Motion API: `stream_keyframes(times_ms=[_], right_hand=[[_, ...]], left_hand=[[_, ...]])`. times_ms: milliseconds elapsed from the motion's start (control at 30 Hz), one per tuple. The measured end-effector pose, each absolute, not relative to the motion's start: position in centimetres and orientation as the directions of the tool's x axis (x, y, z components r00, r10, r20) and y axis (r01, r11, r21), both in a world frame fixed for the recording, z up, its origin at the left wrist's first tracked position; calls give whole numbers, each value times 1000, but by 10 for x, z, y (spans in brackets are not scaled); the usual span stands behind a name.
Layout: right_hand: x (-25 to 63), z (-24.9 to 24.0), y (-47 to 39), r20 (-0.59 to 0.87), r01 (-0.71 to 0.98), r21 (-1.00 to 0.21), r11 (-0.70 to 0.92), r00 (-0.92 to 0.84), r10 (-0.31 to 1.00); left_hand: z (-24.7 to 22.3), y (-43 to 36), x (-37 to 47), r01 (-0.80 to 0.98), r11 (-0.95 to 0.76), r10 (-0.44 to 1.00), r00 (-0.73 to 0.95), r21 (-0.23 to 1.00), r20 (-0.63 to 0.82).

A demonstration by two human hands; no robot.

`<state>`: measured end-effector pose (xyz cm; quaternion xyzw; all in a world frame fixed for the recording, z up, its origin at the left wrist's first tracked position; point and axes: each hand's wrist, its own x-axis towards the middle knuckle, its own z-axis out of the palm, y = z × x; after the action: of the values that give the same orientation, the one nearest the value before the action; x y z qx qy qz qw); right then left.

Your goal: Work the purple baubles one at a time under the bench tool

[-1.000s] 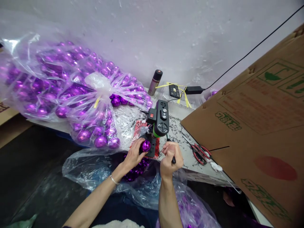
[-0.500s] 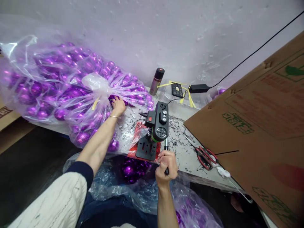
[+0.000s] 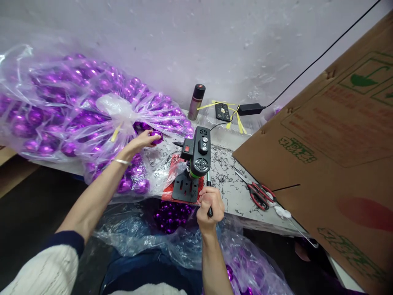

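Observation:
My left hand (image 3: pixel 144 140) holds a shiny purple ball (image 3: pixel 156 138) at its fingertips, beside a large clear plastic bag (image 3: pixel 113 106) full of purple balls. My right hand (image 3: pixel 210 205) is wrapped round the black-ended lever (image 3: pixel 210 212) at the side of a small black machine (image 3: pixel 201 151). The machine has a red switch and a slotted black base plate (image 3: pixel 185 187), with red material under it. Below the table edge, more purple balls (image 3: pixel 173 215) lie in clear plastic over my lap.
Red-handled scissors (image 3: pixel 260 194) lie on the table (image 3: pixel 230 180) among black scraps. A cardboard box (image 3: pixel 331 164) fills the right side. Near the wall are a spray can (image 3: pixel 196 102), a black power adapter (image 3: pixel 250 109) and yellow ties (image 3: pixel 240 123).
My left hand has come out from the bag opening, and a purple ball now shows at its fingertips. My right hand stays on the lever. The whole view has shifted slightly.

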<state>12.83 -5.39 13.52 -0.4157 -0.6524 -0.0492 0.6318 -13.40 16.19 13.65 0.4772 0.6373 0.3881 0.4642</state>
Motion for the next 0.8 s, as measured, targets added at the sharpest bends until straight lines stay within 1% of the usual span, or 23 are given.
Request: stream_keyframes(times_ms=[67,133,200,267,367,467,533,600,700,800], right_hand=[[128,141,-53,870,609,-453,651,141,473],[128,145,-51,868,612,-458,644,154,471],[128,147,-49,861,607,-477,636,178,476],[127,148,-48,854,591,-497,636,201,480],[127,149,-47,851,575,-506,642,214,479],[128,151,-48,852,591,-497,635,193,487],[129,152,-49,853,605,-487,631,171,494],[129,152,-50,856,614,-475,631,155,494],[129,151,-51,859,620,-470,629,156,488],[129,150,-51,857,618,-474,627,161,489]], left_hand=[[140,128,-133,30,310,950,-50,950,-308],[140,90,-129,-150,358,931,-13,921,-364],[133,57,-118,-244,358,929,-4,901,-370],[118,32,-101,-254,312,944,-24,916,-328],[86,12,-69,-149,206,977,-24,967,-212],[55,4,-44,77,-10,1000,19,997,8],[42,2,-35,257,-171,985,50,951,164],[34,2,-30,392,-275,961,78,878,266],[31,1,-27,464,-359,932,127,810,340],[32,-3,-24,479,-387,921,161,788,355]])
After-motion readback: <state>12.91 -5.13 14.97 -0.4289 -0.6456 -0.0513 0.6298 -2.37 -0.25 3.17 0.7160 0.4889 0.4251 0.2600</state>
